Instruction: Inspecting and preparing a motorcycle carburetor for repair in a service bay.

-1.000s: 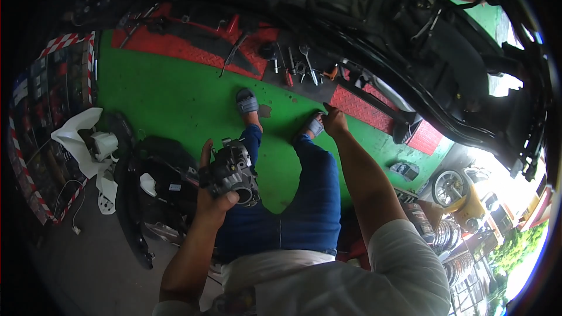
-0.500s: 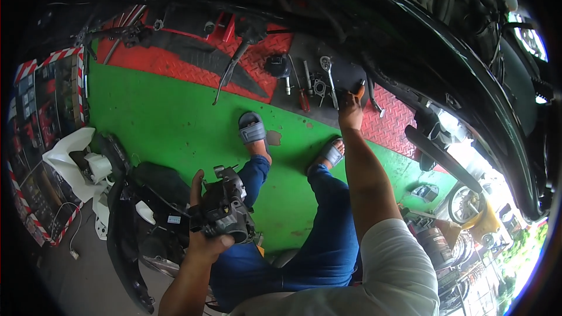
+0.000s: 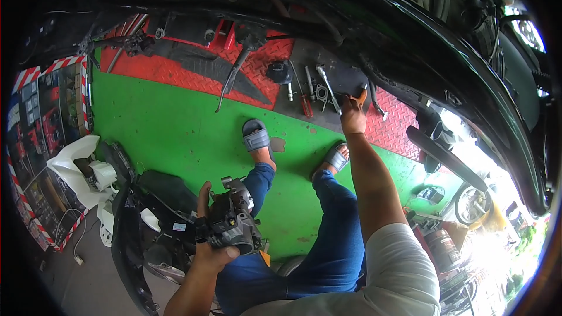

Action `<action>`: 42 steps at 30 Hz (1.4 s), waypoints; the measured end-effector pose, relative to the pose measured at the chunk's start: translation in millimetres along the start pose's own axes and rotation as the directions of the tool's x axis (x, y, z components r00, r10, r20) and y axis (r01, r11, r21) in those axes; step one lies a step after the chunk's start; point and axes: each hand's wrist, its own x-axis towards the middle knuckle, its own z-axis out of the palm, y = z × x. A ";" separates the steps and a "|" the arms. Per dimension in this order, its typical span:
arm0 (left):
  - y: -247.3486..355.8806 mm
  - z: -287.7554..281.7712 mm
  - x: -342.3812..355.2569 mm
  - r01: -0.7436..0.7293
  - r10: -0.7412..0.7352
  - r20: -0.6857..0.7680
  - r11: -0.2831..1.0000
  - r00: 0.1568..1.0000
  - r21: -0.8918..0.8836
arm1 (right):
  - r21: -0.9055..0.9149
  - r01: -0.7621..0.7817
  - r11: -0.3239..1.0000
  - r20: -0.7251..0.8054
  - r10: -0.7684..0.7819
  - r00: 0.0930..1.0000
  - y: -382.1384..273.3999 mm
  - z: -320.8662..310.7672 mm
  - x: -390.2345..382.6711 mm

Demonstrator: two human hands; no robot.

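Observation:
My left hand (image 3: 212,254) grips a grey metal throttle body (image 3: 235,217) with a round bore and black fittings, held above my lap. My right hand (image 3: 353,119) reaches to the dark mat, fingers curled beside the handle end of a ratchet wrench (image 3: 329,86). Something orange (image 3: 362,97) sticks up at those fingers; its kind is unclear, and the fingers hide what they hold. Left of the ratchet lie a flat metal flange piece (image 3: 321,92), a red-handled screwdriver (image 3: 307,105), a socket extension (image 3: 290,91) and a black round part (image 3: 279,71).
A motorcycle's dark body (image 3: 445,64) overhangs the top and right. A lever (image 3: 234,76) hangs over the red plate (image 3: 193,73). White and black fairing panels (image 3: 82,167) lie at the left, beside a striped-edged display case (image 3: 55,146). Wheels and parts (image 3: 468,203) stand at the right.
The ratchet has tipped, its head turning edge-on and shifting left. My right hand stays low at the mat; my left still holds the throttle body. The whole view has shifted slightly.

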 end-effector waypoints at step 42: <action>-5.4 -24.4 -22.8 -0.006 0.013 0.138 0.999 0.990 -0.052 | 0.342 -0.044 0.939 -0.183 0.113 0.977 2.6 -1.9 13.1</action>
